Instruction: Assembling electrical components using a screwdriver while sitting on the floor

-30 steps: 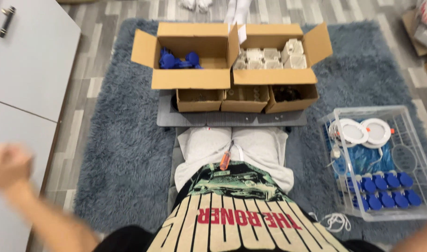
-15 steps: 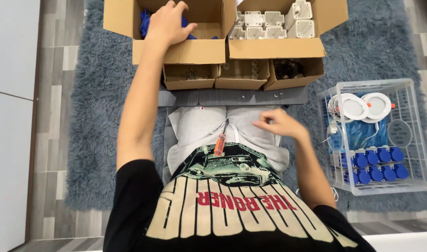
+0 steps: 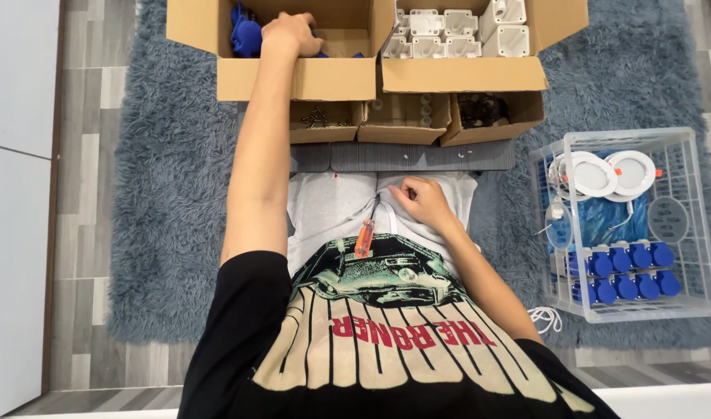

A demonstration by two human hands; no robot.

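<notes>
I see a shaggy grey-blue rug (image 3: 169, 233) carrying everything, so the parts sit within arm's reach of the seated person. At its far edge stand two open cardboard boxes: the left box (image 3: 293, 76) holds blue plastic parts (image 3: 245, 32), the right box (image 3: 464, 74) holds white square housings (image 3: 449, 35), kinds kept apart for picking. Three smaller trays (image 3: 406, 120) line up just in front. To the right sits a clear wire basket (image 3: 697, 225) with round white lamps and blue caps in rows.

My left hand (image 3: 289, 32) reaches into the left box among the blue parts; its grip is curled, but I cannot tell whether it pinches one, nor which way that part's long axis runs. My right hand (image 3: 421, 200) rests loosely closed on the lap. An orange-handled screwdriver (image 3: 363, 237) lies there, long axis nearly upright in the head view.
</notes>
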